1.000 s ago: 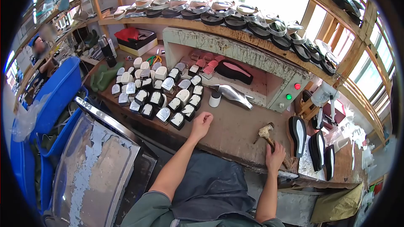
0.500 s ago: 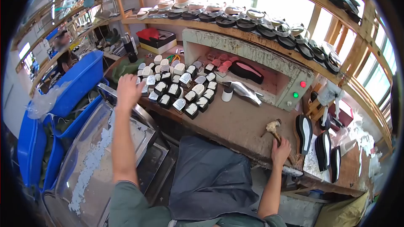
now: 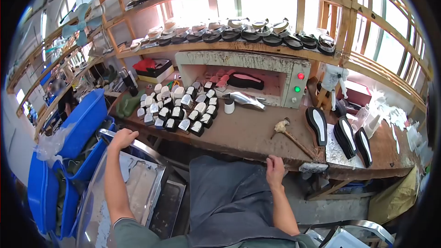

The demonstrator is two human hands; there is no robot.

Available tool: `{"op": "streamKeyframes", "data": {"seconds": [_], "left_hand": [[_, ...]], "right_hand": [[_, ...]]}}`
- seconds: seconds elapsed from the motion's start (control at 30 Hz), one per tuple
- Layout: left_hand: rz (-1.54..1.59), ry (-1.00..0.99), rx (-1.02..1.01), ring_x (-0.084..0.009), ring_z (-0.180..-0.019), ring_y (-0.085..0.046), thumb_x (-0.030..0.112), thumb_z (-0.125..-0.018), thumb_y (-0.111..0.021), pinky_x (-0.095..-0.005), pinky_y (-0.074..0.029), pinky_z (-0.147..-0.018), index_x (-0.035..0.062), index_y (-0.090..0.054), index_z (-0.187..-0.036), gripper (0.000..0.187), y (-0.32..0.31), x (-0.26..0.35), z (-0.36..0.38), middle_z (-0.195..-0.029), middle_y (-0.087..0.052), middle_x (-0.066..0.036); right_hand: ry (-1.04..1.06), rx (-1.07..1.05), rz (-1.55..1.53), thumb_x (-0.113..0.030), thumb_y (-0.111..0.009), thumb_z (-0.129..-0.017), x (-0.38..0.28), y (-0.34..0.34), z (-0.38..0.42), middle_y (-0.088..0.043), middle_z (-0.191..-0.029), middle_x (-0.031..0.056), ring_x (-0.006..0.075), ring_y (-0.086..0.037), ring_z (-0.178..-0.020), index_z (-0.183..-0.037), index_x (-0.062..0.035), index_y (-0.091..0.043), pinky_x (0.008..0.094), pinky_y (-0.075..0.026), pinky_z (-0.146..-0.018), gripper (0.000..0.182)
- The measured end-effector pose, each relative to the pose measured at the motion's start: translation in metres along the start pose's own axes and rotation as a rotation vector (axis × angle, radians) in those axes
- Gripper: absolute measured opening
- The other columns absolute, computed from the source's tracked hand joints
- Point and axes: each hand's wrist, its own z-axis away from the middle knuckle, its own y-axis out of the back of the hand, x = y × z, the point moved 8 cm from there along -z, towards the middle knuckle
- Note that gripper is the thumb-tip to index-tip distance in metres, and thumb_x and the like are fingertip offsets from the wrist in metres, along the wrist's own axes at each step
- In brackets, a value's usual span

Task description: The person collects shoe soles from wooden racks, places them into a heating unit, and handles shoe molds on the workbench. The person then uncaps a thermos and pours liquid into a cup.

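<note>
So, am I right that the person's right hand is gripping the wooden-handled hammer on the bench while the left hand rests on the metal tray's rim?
Not quite: in the head view the right hand rests on the wooden bench's front edge, apart from the wooden-handled hammer, which lies untouched. The left hand does rest on the metal tray's rim.

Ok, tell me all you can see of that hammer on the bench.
The hammer lies flat on the brown wooden workbench, ahead of the right hand, which rests at the bench edge and does not touch it. Its pale, worn-looking head points up-left toward the oven-like box; a slim brown handle, wooden by its look, runs down-right toward the upright soles. Nothing lies on it.
</note>
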Motion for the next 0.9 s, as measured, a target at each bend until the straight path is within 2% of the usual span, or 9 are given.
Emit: {"op": "streamKeyframes", "data": {"seconds": [0.07, 0.13, 0.2, 0.3, 0.47, 0.6, 0.63, 0.8, 0.9], "left_hand": [[-0.009, 0.092, -0.090, -0.0250, -0.071, -0.066, 0.043, -0.082, -0.055, -0.0351, -0.050, -0.070, 0.0013, -0.067, -0.061, 0.048, 0.006, -0.001, 0.012, -0.070, -0.067, -0.015], [0.035, 0.079, -0.265, -0.0213, -0.070, -0.067, 0.041, -0.084, -0.058, -0.0322, -0.051, -0.067, -0.0001, -0.068, -0.070, 0.045, 0.007, -0.007, 0.010, -0.073, -0.068, -0.014], [0.224, 0.146, -0.343, -0.0201, -0.070, -0.066, 0.042, -0.085, -0.060, -0.0324, -0.051, -0.065, -0.0007, -0.067, -0.083, 0.043, 0.020, -0.016, 0.002, -0.078, -0.067, -0.012], [-0.005, -0.143, -0.126, -0.0196, -0.064, -0.059, 0.043, -0.084, -0.062, -0.0345, -0.049, -0.062, -0.0004, -0.063, -0.088, 0.043, 0.071, -0.025, -0.045, -0.076, -0.063, -0.009], [-0.001, 0.041, 0.019, -0.0235, -0.066, -0.063, 0.042, -0.077, -0.060, -0.0382, -0.050, -0.064, -0.0025, -0.067, -0.080, 0.045, 0.102, -0.056, -0.155, -0.069, -0.065, -0.013], [-0.107, 0.213, 0.182, -0.0332, -0.099, -0.063, 0.037, -0.072, -0.063, -0.0425, -0.051, -0.083, -0.0007, -0.068, -0.096, 0.045, 0.100, -0.085, -0.264, -0.105, -0.065, -0.021], [-0.018, 0.273, 0.273, -0.0338, -0.100, -0.062, 0.036, -0.073, -0.063, -0.0432, -0.050, -0.085, -0.0001, -0.066, -0.101, 0.045, 0.104, -0.094, -0.287, -0.106, -0.065, -0.020], [0.249, 0.460, 0.439, -0.0362, -0.106, -0.058, 0.035, -0.077, -0.062, -0.0457, -0.048, -0.088, 0.0023, -0.054, -0.115, 0.051, 0.085, -0.141, -0.374, -0.117, -0.059, -0.019], [0.354, 0.554, 0.492, -0.0383, -0.116, -0.050, 0.042, -0.079, -0.065, -0.0466, -0.044, -0.092, 0.0030, -0.037, -0.130, 0.070, 0.097, -0.172, -0.412, -0.137, -0.038, -0.023]], "right_hand": [[0.064, 0.005, 0.006, -0.009, -0.064, -0.085, -0.007, -0.007, -0.007, -0.057, -0.079, 0.0125, 0.0215, -0.056, -0.069, -0.097, -0.0013, -0.061, 0.0311, -0.046, -0.064, 0.015], [-0.128, -0.117, -0.170, -0.012, -0.069, -0.082, -0.015, -0.021, -0.017, -0.054, -0.071, 0.0097, 0.0148, -0.051, -0.062, -0.100, -0.0011, -0.061, 0.0277, -0.045, -0.060, 0.023], [-0.093, -0.219, -0.182, -0.015, -0.071, -0.080, -0.040, -0.032, -0.028, -0.052, -0.068, 0.0080, 0.0127, -0.049, -0.060, -0.102, -0.0011, -0.061, 0.0265, -0.043, -0.058, 0.027], [0.011, -0.441, -0.178, -0.018, -0.075, -0.077, -0.071, -0.065, -0.048, -0.051, -0.065, 0.0059, 0.0107, -0.046, -0.058, -0.103, -0.0010, -0.062, 0.0254, -0.042, -0.055, 0.033], [0.178, -0.703, -0.170, -0.018, -0.077, -0.074, -0.150, -0.140, -0.097, -0.055, -0.066, 0.0058, 0.0105, -0.049, -0.057, -0.101, -0.0019, -0.064, 0.0259, -0.044, -0.055, 0.033], [0.353, -0.862, -0.182, -0.016, -0.077, -0.074, -0.195, -0.224, -0.135, -0.059, -0.071, 0.0068, 0.0127, -0.055, -0.059, -0.100, -0.0024, -0.065, 0.0264, -0.046, -0.056, 0.032], [0.381, -0.934, -0.208, -0.022, -0.075, -0.077, -0.204, -0.247, -0.145, -0.061, -0.072, 0.0098, 0.0199, -0.060, -0.060, -0.100, -0.0028, -0.066, 0.0307, -0.050, -0.058, 0.032], [0.497, -1.178, -0.277, -0.018, -0.073, -0.079, -0.248, -0.369, -0.189, -0.063, -0.078, 0.0089, 0.0165, -0.060, -0.062, -0.103, -0.0032, -0.065, 0.0274, -0.048, -0.057, 0.029], [0.488, -1.273, -0.309, -0.019, -0.073, -0.079, -0.277, -0.430, -0.207, -0.063, -0.078, 0.0094, 0.0187, -0.060, -0.063, -0.102, -0.0039, -0.065, 0.0279, -0.048, -0.057, 0.028]]}}
